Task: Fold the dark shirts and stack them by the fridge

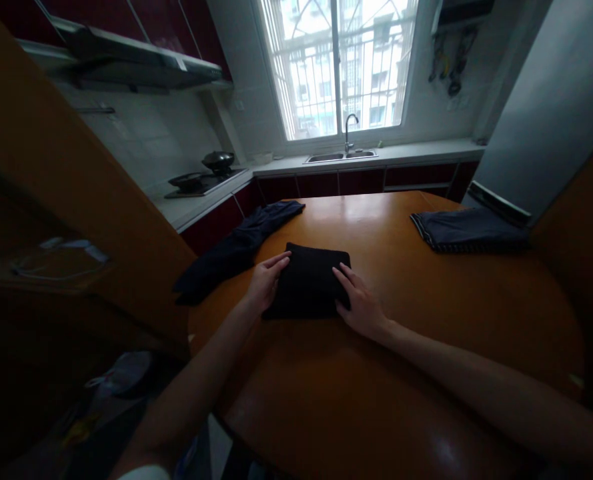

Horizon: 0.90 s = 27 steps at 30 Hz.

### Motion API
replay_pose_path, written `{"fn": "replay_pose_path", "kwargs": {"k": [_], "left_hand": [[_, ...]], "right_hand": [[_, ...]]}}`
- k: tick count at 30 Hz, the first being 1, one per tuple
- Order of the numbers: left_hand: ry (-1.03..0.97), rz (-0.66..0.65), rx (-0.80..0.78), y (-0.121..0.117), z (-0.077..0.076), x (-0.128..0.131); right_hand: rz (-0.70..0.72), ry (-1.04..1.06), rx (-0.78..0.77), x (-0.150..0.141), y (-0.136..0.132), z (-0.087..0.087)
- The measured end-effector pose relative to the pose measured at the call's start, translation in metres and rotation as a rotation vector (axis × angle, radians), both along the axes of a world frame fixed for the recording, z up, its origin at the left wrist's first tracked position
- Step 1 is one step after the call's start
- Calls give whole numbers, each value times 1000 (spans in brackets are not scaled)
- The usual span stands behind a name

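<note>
A folded black garment (310,283), its exact kind not clear, lies as a neat rectangle on the wooden table. My left hand (266,285) holds its left edge, fingers along the top corner and the thumb side partly hidden. On the opposite side my right hand (360,303) grips the right edge, its fingertips over the cloth and the thumb lower down near the front corner. Dark blue trousers (243,243) are spread loosely along the table's left edge, beyond my left hand. At the far right sits a folded dark grey garment (469,230) with a striped edge.
The round wooden table (376,400) fills the foreground. Behind it runs a white counter with a sink (341,157) under a window. A stove with a wok (218,160) stands back left. A fridge (551,100) rises at right, and bags (126,373) lie low at left.
</note>
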<state>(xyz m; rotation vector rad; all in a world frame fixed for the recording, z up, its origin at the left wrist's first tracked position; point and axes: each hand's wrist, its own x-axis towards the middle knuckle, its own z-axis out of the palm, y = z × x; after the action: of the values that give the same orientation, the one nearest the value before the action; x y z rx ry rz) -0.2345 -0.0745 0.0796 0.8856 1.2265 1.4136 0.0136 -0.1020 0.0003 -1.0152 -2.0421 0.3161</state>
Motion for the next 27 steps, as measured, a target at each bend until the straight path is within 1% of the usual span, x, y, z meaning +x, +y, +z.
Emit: {"fn": "replay_pose_path", "kwargs": {"k": [3,6,8,12,15,17,19,21,23,24,25,26,27], "left_hand": [[86,39,-122,-3,-14,-21],[212,-21,-210,-6,-22,-36],[285,-34,-203,-8,-26,-42],[397,5,-130,-8,-39,-50],[501,-44,-113,-4,-53,-58],[589,-91,-90,-1,-58,-65],[715,-104,-40,4,-57,-68],[901,-48,53,11,-50,-66],[1099,-15,182,19,-42,-57],[1178,-45,251,23,-39,-50],[1239,-105,311,27,-39,-42],[1285,-182,347,31,-39,-33],[1328,-255,351,34,-42,-24]], "right_hand": [[42,-79,-10,0,5,-9],[79,-142,12,5,6,-10],[117,-176,26,7,5,-8],[161,-217,26,8,5,-4],[172,-261,23,7,5,-3],[200,-298,24,6,4,-3],[227,-330,24,5,3,-3],[232,-354,23,4,2,-3],[216,-376,28,3,0,-3],[208,-389,34,2,-1,-3],[201,-402,42,2,-1,-3],[195,-413,51,2,-1,-2],[191,-424,62,1,-1,-2]]}}
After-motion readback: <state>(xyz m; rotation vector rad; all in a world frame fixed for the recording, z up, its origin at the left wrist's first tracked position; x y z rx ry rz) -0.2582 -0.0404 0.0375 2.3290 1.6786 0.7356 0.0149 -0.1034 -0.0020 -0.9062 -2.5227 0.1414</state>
